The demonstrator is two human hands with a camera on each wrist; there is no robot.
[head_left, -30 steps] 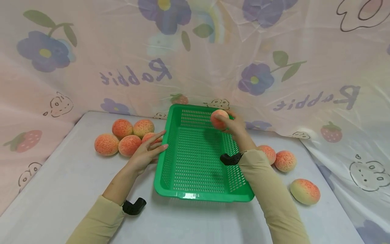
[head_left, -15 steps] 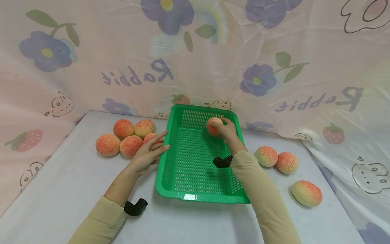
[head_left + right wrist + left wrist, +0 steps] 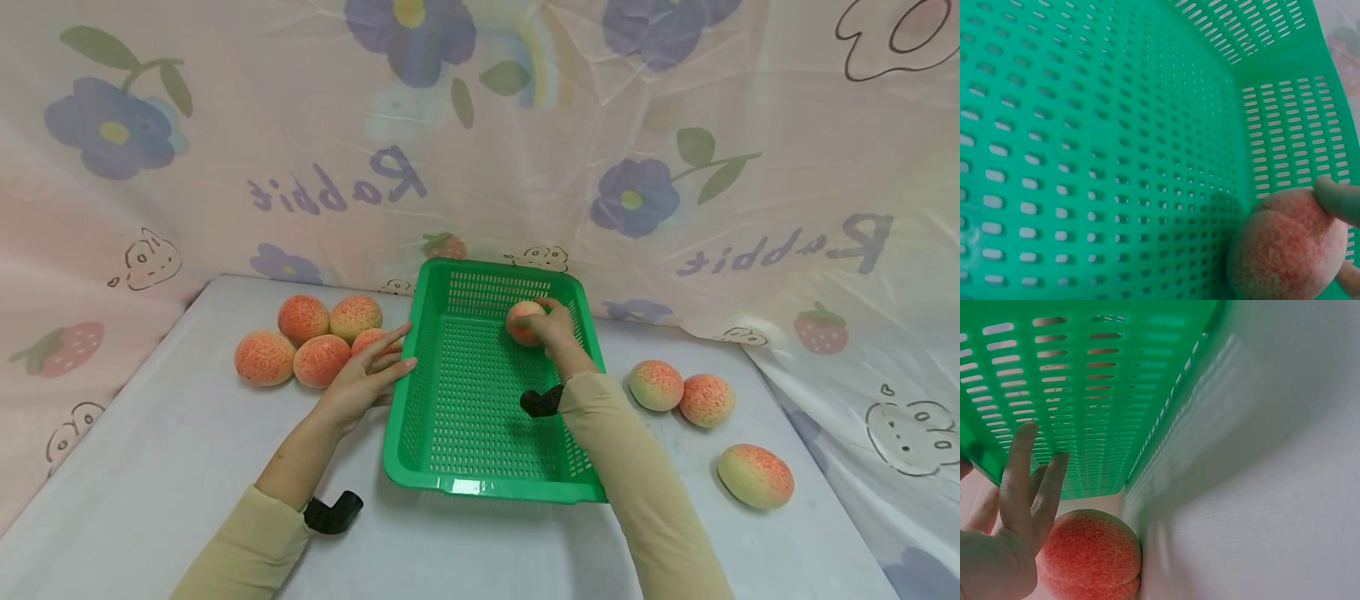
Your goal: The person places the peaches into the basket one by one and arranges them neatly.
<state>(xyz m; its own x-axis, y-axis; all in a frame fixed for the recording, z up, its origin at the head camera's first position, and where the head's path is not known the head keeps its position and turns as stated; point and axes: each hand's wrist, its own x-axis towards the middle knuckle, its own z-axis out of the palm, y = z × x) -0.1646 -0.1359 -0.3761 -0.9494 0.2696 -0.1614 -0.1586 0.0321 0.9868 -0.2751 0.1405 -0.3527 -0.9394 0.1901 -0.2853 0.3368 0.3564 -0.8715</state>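
A green plastic basket [image 3: 495, 492] with slotted walls stands mid-table in the head view. Inside it, near the far right corner, my right hand [image 3: 557, 329] grips a pink-and-yellow peach [image 3: 522, 323]. The right wrist view shows that peach [image 3: 1285, 250] low beside the slotted wall, thumb and fingertips on its side. My left hand [image 3: 360, 383] touches the basket's left side with extended fingers. In the left wrist view, those fingers [image 3: 1019, 481] lie against the slotted outer wall, and another peach [image 3: 1091, 556] sits right beside the hand.
Several peaches [image 3: 264, 357] cluster on the table left of the basket, one partly hidden behind the left hand. On the right lie two peaches [image 3: 656, 385] side by side and a third peach [image 3: 755, 476] nearer the front. A patterned cloth [image 3: 510, 167] hangs behind the table.
My right hand has moved the peach down and slightly left, from above the basket's far right rim into the basket. My left hand has stayed at the basket's left side.
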